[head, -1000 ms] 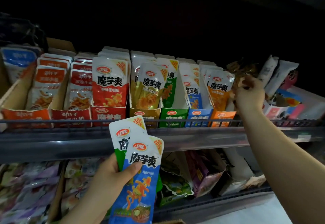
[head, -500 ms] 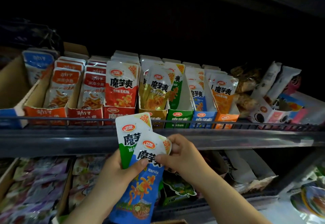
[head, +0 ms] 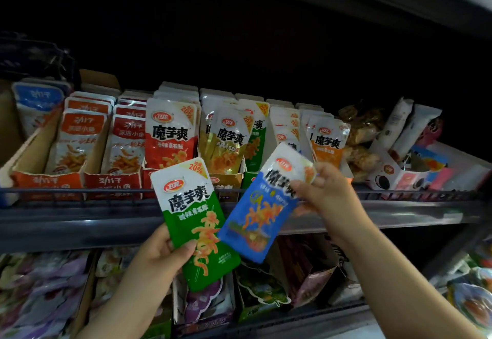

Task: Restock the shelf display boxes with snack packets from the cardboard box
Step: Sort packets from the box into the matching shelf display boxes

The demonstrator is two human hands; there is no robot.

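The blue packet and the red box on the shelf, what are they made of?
The blue packet in the right hand looks like thin glossy plastic film: it shines and bends where it is pinched. The red box looks like printed cardboard: matte, with plain brown inner walls and stiff straight edges. Neither is certain from looks alone.

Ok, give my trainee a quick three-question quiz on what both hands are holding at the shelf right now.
1. True or false: the left hand holds the green packet.
2. Which packet does the right hand pinch by its top edge? A red, B blue, C orange.
3. Fill in: the display boxes stand behind a wire ___ at the shelf's front edge.

Key: 1 true. 2 B, the blue packet. 3 rail.
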